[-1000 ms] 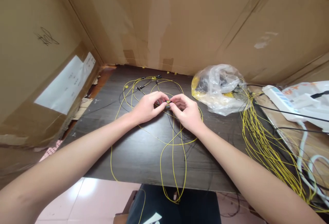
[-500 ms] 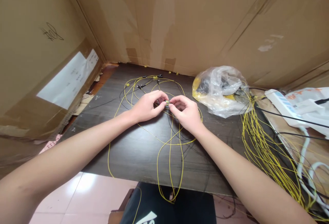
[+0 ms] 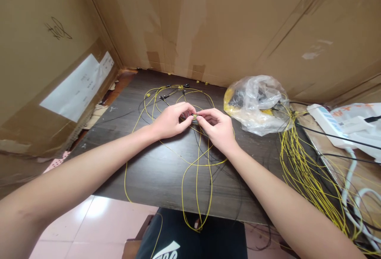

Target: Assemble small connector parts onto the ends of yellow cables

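1. Head view: the left hand and the right hand meet over the counter, thumbs and fingertips of both pinched on one small yellow-and-dark piece.
2. That piece sits between the two sets of fingertips, near the middle of the counter; its exact form is too small to tell.
3. Thin yellow cable lies in wide loops under and around the hands, and one long loop hangs over the near edge, in front of dark clothing.
4. Beyond the left hand, black cable ends lie on the counter, apart from the fingers.
5. One container stands out – a crumpled clear plastic bag at the far right of the counter. Through its film show yellow material on the left and bottom and dark things in the middle; what they are is blurred.
6. Beside that bag, a thick bundle of yellow cables runs down toward the near right.
7. Further right are a white power strip and white plastic with orange marks – whether it holds anything, I cannot tell.
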`<state>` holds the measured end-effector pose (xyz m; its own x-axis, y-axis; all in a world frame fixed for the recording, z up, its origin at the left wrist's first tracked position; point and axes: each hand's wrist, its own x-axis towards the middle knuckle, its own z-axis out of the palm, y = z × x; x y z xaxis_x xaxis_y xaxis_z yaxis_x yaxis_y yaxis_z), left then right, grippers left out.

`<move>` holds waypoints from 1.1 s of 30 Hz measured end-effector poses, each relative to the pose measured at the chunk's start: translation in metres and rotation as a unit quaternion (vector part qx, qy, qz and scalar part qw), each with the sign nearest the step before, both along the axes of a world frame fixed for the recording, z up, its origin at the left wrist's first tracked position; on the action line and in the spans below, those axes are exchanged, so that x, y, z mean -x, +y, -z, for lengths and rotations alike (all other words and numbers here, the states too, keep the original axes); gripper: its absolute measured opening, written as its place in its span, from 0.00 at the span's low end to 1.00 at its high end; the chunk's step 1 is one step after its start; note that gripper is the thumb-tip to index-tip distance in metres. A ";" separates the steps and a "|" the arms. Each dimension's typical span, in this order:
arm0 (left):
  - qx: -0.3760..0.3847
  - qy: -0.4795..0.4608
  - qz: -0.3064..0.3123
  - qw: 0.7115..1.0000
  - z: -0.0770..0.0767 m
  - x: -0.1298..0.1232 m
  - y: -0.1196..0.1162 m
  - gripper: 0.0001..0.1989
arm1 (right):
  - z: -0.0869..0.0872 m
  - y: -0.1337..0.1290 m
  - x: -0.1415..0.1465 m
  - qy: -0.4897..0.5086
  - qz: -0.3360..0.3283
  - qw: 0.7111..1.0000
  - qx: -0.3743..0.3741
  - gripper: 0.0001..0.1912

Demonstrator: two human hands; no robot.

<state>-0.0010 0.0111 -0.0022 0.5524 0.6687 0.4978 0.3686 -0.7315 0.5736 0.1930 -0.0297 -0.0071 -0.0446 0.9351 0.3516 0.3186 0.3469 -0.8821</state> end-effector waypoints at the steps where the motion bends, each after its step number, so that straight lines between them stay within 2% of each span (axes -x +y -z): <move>1: 0.000 -0.001 0.000 1.000 0.000 0.000 0.000 0.05 | 0.000 0.000 -0.001 -0.004 0.008 1.000 -0.007 0.09; 5: 0.000 -0.004 0.003 1.000 0.001 0.000 0.000 0.05 | 0.001 0.001 -0.001 0.006 0.015 1.000 0.005 0.09; 12: 0.005 0.002 0.003 1.000 0.000 0.000 0.000 0.05 | -0.001 0.000 0.000 0.039 -0.013 0.999 0.035 0.10; 26: 0.002 -0.001 0.006 1.000 0.002 0.000 0.000 0.06 | -0.002 -0.001 0.000 -0.051 0.003 0.999 -0.013 0.08; 33: -0.008 -0.008 -0.011 1.000 0.000 0.000 -0.001 0.06 | -0.004 -0.003 0.001 -0.051 0.019 0.998 -0.032 0.08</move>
